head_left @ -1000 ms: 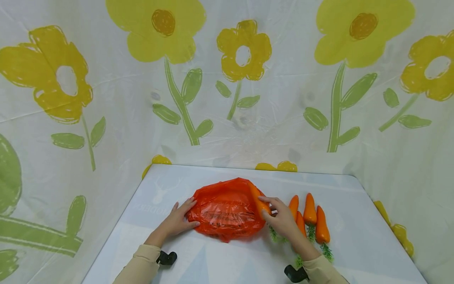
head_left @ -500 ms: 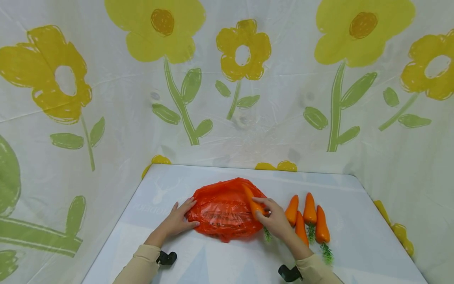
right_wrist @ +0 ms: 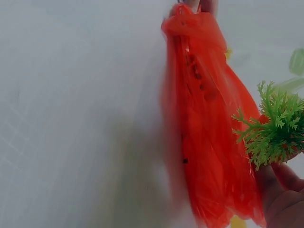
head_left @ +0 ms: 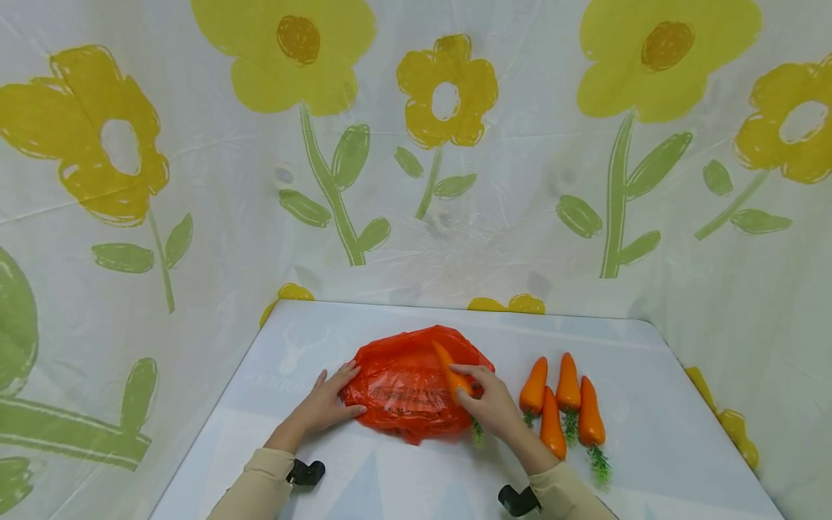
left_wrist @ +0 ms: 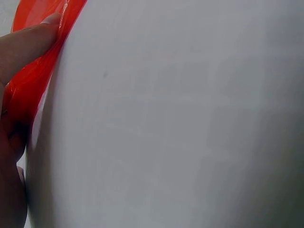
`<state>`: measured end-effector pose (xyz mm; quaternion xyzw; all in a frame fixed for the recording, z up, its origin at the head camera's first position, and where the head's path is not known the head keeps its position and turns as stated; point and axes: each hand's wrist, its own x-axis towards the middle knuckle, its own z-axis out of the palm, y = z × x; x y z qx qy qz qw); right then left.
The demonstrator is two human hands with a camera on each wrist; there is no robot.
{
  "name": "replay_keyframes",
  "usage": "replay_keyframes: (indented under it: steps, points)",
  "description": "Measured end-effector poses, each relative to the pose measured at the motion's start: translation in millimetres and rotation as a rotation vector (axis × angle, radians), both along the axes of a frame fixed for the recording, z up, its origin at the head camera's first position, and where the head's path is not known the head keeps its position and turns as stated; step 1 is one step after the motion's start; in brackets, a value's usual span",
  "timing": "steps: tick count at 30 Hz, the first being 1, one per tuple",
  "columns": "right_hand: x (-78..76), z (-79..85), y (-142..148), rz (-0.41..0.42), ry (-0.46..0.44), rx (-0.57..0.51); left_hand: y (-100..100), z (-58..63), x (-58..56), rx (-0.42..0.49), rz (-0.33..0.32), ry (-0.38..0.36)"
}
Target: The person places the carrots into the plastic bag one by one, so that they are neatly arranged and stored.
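Observation:
A red plastic bag [head_left: 403, 397] with dark print lies on the table, its mouth spread wide. At its left side my left hand [head_left: 323, 403] holds the rim, and the left wrist view shows a finger [left_wrist: 28, 45] against the red film. My right hand [head_left: 495, 404] grips an orange carrot [head_left: 447, 365] over the bag's right part, narrow tip pointing away and to the left. Green leaves [right_wrist: 275, 126] at the carrot's thick end stick out beneath that hand. The palm hides part of the carrot's body.
To the right of my right hand lie several more orange carrots [head_left: 568, 386] with green tops. The pale table [head_left: 390, 480] ends at a flower-printed curtain [head_left: 507, 238] behind. A black wrist mount [head_left: 307, 473] sits on each arm.
My right hand has carried the carrot leftward from the bag's right edge to over its opening. More of the carrots lying at right shows now. The left hand stays in place.

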<state>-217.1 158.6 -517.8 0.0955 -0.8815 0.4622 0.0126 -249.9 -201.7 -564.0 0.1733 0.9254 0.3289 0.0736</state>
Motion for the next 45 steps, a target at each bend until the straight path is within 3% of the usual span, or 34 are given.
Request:
replay_keyframes:
  steps: [45]
  points:
    - [-19.5, -22.6, -52.4, 0.137, -0.066, -0.083, 0.3, 2.3, 0.5, 0.000, 0.003, -0.010]
